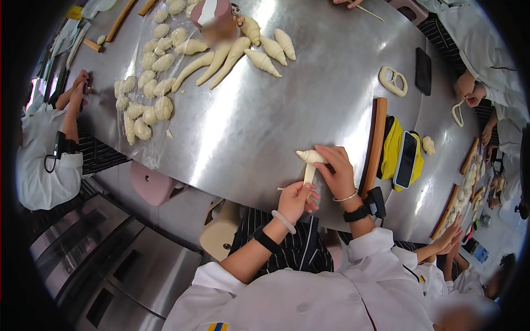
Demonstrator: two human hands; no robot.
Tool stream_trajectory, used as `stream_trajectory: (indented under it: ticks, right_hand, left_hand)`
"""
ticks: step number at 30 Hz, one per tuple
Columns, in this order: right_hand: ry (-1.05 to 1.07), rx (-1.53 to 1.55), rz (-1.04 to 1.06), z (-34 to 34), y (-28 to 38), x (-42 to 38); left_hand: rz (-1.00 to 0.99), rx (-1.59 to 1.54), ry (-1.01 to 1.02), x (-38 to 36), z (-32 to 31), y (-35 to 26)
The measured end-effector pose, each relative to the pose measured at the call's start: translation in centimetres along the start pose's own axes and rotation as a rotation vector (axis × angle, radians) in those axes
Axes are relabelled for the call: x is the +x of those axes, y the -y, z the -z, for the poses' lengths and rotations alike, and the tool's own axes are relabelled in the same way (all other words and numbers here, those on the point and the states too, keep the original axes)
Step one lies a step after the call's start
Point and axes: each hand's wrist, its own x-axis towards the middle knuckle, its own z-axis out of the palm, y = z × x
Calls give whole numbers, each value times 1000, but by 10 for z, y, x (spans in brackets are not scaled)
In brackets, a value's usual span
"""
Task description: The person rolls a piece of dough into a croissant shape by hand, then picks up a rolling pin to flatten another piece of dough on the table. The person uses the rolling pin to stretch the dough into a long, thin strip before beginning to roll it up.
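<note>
Near the front edge of the steel table, a piece of dough (pixel 311 156) is partly rolled into a ridged, pointed croissant shape. Its flat tail, a dough strip (pixel 309 174), hangs from the roll toward me. My left hand (pixel 298 199) is closed on the lower end of this strip, which its fingers partly hide. Over the right end of the roll curl the fingers of my right hand (pixel 338 172), gripping it and covering that end.
Right of my hands lie a wooden rolling pin (pixel 376 144), a yellow pouch (pixel 391 144) and a phone (pixel 406 159). Shaped dough rolls (pixel 274 49), long dough strips (pixel 220 60) and dough balls (pixel 149 83) sit further back. Co-workers (pixel 475 55) stand around the table (pixel 248 121).
</note>
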Motion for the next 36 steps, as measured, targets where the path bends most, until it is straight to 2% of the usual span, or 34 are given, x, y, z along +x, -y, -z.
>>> stream_trajectory:
  ticks: [10, 13, 16, 19, 22, 28, 36]
  right_hand:
    - [-10, -22, 33, -3, 7, -11]
    - [-30, 66, -40, -5, 6, -12]
    - [-39, -11, 28, -6, 1, -14]
    - [-64, 24, -58, -7, 7, -16]
    - [-42, -40, 42, -7, 6, -21]
    - [-39, 21, -76, -12, 9, -32]
    - [-43, 12, 25, -12, 13, -43]
  left_hand:
    - [19, 9, 22, -3, 4, 4]
    - [36, -2, 25, -6, 4, 3]
    - [46, -21, 22, -7, 4, 7]
    - [55, -26, 25, -10, 6, 9]
    - [66, -33, 26, -12, 7, 12]
    - [68, -35, 23, -17, 8, 13]
    - [43, -29, -2, -21, 11, 18]
